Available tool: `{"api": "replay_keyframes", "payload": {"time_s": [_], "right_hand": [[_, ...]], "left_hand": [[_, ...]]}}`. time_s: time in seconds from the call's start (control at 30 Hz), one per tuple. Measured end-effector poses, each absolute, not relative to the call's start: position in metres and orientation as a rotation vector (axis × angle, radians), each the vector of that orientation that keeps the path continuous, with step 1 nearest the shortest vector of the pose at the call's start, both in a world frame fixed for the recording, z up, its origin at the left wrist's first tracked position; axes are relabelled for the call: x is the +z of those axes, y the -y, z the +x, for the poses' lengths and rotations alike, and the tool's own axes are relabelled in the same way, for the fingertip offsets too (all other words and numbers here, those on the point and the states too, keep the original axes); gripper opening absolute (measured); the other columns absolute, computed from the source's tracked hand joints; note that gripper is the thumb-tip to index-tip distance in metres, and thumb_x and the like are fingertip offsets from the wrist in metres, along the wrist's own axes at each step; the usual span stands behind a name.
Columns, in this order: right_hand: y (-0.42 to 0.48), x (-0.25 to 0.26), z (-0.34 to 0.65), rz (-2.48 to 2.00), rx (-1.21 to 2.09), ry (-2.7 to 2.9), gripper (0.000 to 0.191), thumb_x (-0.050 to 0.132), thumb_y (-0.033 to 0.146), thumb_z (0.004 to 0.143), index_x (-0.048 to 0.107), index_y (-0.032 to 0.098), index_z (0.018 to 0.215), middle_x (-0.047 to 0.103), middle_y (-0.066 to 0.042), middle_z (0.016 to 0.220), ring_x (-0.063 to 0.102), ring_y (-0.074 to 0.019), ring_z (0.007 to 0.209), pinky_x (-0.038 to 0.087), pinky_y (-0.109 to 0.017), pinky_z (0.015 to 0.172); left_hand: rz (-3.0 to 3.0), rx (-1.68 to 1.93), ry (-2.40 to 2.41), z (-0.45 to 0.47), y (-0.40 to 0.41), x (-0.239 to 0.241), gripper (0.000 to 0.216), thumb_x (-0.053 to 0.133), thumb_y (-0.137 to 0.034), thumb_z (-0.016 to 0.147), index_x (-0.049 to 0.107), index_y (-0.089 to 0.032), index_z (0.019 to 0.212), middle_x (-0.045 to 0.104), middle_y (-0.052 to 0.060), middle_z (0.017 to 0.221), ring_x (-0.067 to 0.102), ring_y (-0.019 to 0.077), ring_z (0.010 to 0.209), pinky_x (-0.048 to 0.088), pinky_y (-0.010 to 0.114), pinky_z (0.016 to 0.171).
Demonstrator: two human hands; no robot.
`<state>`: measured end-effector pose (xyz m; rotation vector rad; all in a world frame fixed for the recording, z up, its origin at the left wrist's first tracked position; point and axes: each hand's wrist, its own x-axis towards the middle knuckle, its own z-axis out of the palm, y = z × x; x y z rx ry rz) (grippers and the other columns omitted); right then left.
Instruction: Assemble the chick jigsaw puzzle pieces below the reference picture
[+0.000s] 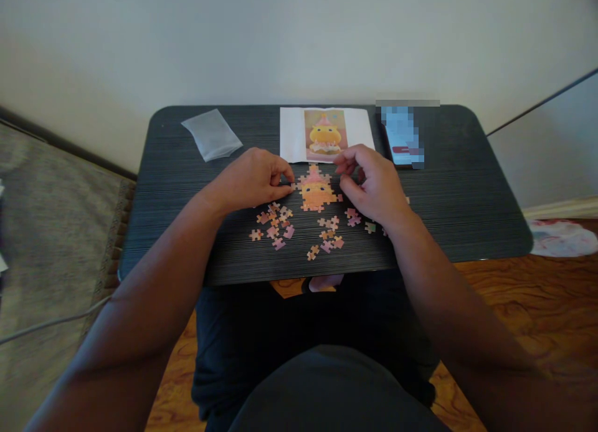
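A partly joined jigsaw [316, 192] in orange and yellow lies in the middle of a dark table [187, 189]. My left hand [252, 177] rests at its left edge, fingertips pinched on a small piece touching the joined part. My right hand [374, 184] hovers at its right edge, fingers curled together near the top; whether they hold a piece is hidden. Several loose pieces [280, 223] lie scattered in front of the joined part. A printed reference picture [326, 134] of a yellow duck lies just behind it.
An empty clear plastic bag [212, 134] lies at the back left of the table. A phone [402, 139] lies at the back right. The wall stands right behind the table. My legs are under the near edge, above a wooden floor.
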<state>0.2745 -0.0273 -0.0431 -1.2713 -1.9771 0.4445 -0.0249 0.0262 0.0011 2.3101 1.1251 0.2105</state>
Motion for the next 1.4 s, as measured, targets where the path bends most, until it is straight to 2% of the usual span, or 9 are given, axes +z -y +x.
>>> {"api": "replay_keyframes", "payload": {"time_s": [0.2, 0.37, 0.57, 0.7, 1.03, 1.4], "right_hand": [[0.025, -0.045, 0.277, -1.27, 0.376, 1.89, 0.028, 0.065, 0.016, 0.088, 0.073, 0.028, 0.112, 0.082, -0.006, 0.109, 0.074, -0.027, 0.095, 0.06, -0.047, 0.09], [0.025, -0.045, 0.279, -1.253, 0.329, 1.961, 0.024, 0.064, 0.014, 0.091, 0.079, 0.027, 0.104, 0.081, -0.006, 0.105, 0.076, -0.0291, 0.101, 0.059, -0.049, 0.095], [0.028, -0.046, 0.274, -1.224, 0.398, 2.104, 0.024, 0.073, 0.025, 0.103, 0.089, 0.029, 0.12, 0.079, -0.009, 0.119, 0.076, -0.0349, 0.118, 0.06, -0.056, 0.108], [0.027, -0.052, 0.27, -1.16, 0.415, 2.186, 0.026, 0.076, 0.033, 0.108, 0.09, 0.029, 0.13, 0.076, -0.01, 0.119, 0.073, -0.0353, 0.121, 0.059, -0.057, 0.111], [0.028, -0.05, 0.266, -1.229, 0.467, 2.231, 0.024, 0.077, 0.036, 0.109, 0.089, 0.035, 0.129, 0.072, -0.01, 0.123, 0.071, -0.0373, 0.126, 0.058, -0.062, 0.115], [0.027, -0.051, 0.266, -1.224, 0.458, 2.232, 0.024, 0.078, 0.035, 0.107, 0.088, 0.033, 0.128, 0.072, -0.01, 0.121, 0.071, -0.0375, 0.127, 0.059, -0.062, 0.115]], "left_hand": [[2.322, 0.198, -1.146, -0.024, -0.026, 0.0, 0.032, 0.074, -0.038, 0.095, 0.092, -0.017, 0.11, 0.073, 0.0, 0.071, 0.06, 0.0145, 0.066, 0.04, 0.033, 0.074], [2.309, 0.173, -1.162, -0.024, -0.025, 0.001, 0.033, 0.073, -0.042, 0.094, 0.092, -0.018, 0.109, 0.073, 0.0, 0.073, 0.06, 0.0151, 0.069, 0.04, 0.034, 0.076], [2.3, 0.172, -1.154, -0.023, -0.024, 0.002, 0.033, 0.072, -0.041, 0.096, 0.091, -0.018, 0.109, 0.072, 0.0, 0.072, 0.061, 0.0153, 0.069, 0.04, 0.034, 0.077], [2.313, 0.169, -1.151, -0.021, -0.023, 0.002, 0.033, 0.071, -0.041, 0.098, 0.091, -0.017, 0.109, 0.071, -0.001, 0.07, 0.06, 0.0152, 0.068, 0.04, 0.034, 0.077], [2.34, 0.2, -1.122, -0.019, -0.022, 0.003, 0.024, 0.071, -0.035, 0.097, 0.088, -0.019, 0.102, 0.068, -0.004, 0.063, 0.058, 0.0146, 0.063, 0.038, 0.032, 0.072], [2.334, 0.173, -1.14, -0.018, -0.022, 0.003, 0.024, 0.071, -0.035, 0.1, 0.088, -0.018, 0.105, 0.067, -0.003, 0.064, 0.058, 0.0149, 0.065, 0.039, 0.032, 0.075]]}}
